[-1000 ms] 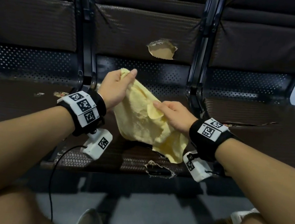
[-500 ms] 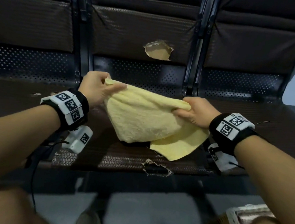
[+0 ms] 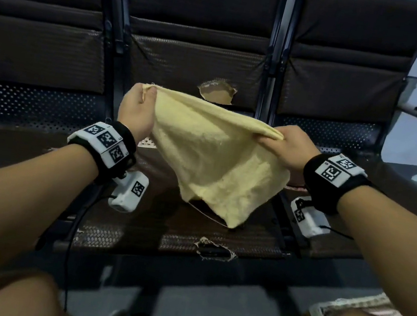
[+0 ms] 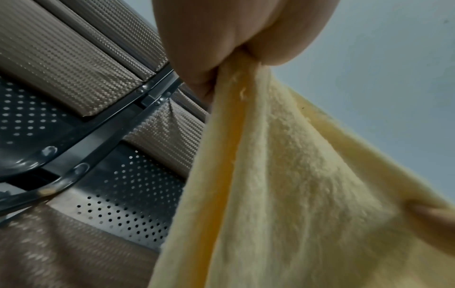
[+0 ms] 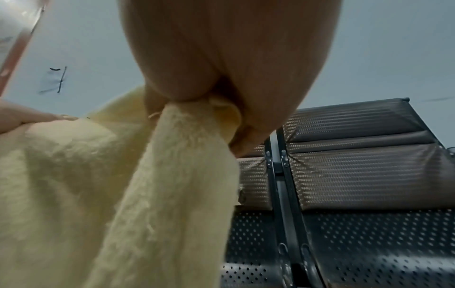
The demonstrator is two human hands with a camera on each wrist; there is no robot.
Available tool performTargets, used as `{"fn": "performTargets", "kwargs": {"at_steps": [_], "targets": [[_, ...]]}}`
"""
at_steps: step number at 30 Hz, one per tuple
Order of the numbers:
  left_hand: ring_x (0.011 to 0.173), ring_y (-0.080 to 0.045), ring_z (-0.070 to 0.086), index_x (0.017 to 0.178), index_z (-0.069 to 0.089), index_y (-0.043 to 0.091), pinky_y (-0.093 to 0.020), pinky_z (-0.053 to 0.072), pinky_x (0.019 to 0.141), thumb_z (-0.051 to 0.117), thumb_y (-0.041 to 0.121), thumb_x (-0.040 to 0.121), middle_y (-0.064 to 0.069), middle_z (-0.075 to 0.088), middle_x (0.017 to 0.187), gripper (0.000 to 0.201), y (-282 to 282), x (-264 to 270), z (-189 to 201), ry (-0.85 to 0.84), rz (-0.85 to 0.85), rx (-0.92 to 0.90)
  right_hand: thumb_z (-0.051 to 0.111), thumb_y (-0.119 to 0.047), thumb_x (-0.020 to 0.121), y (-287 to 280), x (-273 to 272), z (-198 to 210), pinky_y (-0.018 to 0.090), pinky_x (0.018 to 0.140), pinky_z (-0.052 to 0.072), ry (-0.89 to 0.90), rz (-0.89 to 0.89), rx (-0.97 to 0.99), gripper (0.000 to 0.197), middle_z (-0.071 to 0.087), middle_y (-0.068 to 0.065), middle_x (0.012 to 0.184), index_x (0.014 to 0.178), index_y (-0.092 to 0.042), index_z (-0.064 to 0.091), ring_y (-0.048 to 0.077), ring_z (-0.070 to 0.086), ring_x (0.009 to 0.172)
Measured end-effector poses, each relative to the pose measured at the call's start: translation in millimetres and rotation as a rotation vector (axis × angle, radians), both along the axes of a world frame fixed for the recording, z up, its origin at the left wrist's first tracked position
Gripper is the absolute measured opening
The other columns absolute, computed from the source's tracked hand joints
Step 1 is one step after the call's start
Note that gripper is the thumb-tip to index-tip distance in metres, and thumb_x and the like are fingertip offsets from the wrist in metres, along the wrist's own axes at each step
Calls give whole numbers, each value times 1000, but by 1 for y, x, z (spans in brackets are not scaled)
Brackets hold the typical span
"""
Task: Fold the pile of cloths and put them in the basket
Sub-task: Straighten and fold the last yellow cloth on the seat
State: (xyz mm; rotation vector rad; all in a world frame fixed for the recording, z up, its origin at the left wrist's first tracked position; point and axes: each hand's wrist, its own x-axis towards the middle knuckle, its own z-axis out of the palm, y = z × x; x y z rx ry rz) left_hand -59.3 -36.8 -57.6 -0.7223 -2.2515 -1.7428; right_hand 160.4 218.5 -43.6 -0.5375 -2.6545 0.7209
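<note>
Head view shows the left hand (image 3: pixel 135 110) raised above the middle seat (image 3: pixel 192 225) of a worn row of dark seats, its thumb and fingers pinching one upper corner of a yellow cloth (image 3: pixel 215 158); the left wrist view confirms it, with the fabric bunched and squeezed between the fingertips (image 4: pixel 197 58) and hanging down from them. The cloth stretches taut along its top edge from that corner across to the right hand (image 3: pixel 293 148), which sits a little lower and grips the other upper corner, its fingers curled round a gathered wad of fabric, as the right wrist view also shows. Between the two hands the cloth hangs in the air, sagging to a point just above the seat pad, apparently in two loose layers, so I judge it is being opened out or squared up and no tidy fold is finished yet. Behind it a tear (image 3: pixel 216 93) gapes in the backrest, and another (image 3: pixel 216 250) frays the seat's front edge. At the lower right, beside the person's knee, a woven rim that may be the basket (image 3: pixel 336 307) peeks in; its contents are hidden, and no pile of other cloths is visible, so how many remain cannot be told.
</note>
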Motion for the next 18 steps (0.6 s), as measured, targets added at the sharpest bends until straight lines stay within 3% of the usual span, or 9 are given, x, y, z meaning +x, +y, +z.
{"fn": "performTargets", "kwargs": {"at_steps": [2, 4, 7, 9, 11, 12, 13, 15, 18], "targets": [[69, -16, 45, 78, 49, 7, -33, 37, 64, 47, 44, 99, -3, 48, 75, 43, 3, -2, 13, -17, 27, 30, 62, -56, 91, 1, -2, 15, 30, 57, 41, 71, -29, -89, 49, 61, -4, 64, 63, -16, 62, 12, 55, 59], [59, -12, 43, 67, 51, 14, -30, 35, 56, 53, 48, 95, 4, 47, 63, 44, 3, -5, 26, -6, 69, 42, 56, -46, 96, 4, -3, 27, 32, 60, 39, 149, -29, -163, 49, 54, -10, 61, 60, -12, 55, 6, 49, 57], [60, -15, 45, 70, 59, 7, -32, 37, 58, 56, 51, 88, 2, 48, 61, 48, 2, -11, 39, -39, 119, 58, 58, -29, 96, 3, -3, 42, 23, 54, 34, 175, 14, -139, 39, 44, -13, 58, 60, -21, 44, -2, 39, 49], [53, -16, 34, 55, 51, 13, -32, 30, 55, 57, 50, 83, 7, 35, 52, 47, 5, -9, 45, -110, 186, 82, 62, -30, 95, -2, -6, 47, 18, 50, 35, 156, 3, -137, 36, 47, -9, 62, 63, -20, 48, -3, 42, 49], [48, -17, 25, 43, 39, 16, -30, 26, 53, 59, 47, 77, 10, 23, 44, 50, 11, -3, 50, -209, 219, 121, 65, -32, 93, -9, -10, 51, 19, 53, 40, 164, -53, -220, 33, 57, -3, 66, 68, -13, 60, 2, 52, 56], [47, -18, 27, 41, 40, 16, -30, 29, 53, 60, 47, 74, 10, 26, 45, 50, 14, 1, 52, -248, 216, 139, 66, -33, 93, -12, -13, 53, 23, 58, 44, 171, -82, -317, 33, 63, 3, 72, 76, -4, 67, 8, 58, 62], [48, -18, 34, 42, 47, 16, -29, 36, 53, 62, 47, 72, 7, 33, 48, 46, 18, 6, 54, -279, 197, 154, 67, -32, 92, -16, -15, 55, 27, 63, 48, 178, -109, -443, 36, 68, 9, 79, 87, 4, 71, 16, 63, 69], [56, -17, 49, 54, 65, 15, -32, 50, 59, 66, 49, 70, -1, 50, 58, 38, 27, 20, 57, -305, 108, 183, 68, -28, 91, -28, -18, 61, 31, 62, 53, 182, -156, -661, 35, 73, 14, 88, 98, 6, 72, 22, 68, 70], [60, -15, 51, 60, 73, 20, -32, 45, 61, 70, 49, 74, -1, 55, 60, 32, 45, 51, 60, -292, -68, 210, 64, -25, 94, -45, -26, 69, 36, 68, 56, 151, -156, -771, 30, 67, 12, 91, 106, 1, 70, 25, 67, 77]]}}
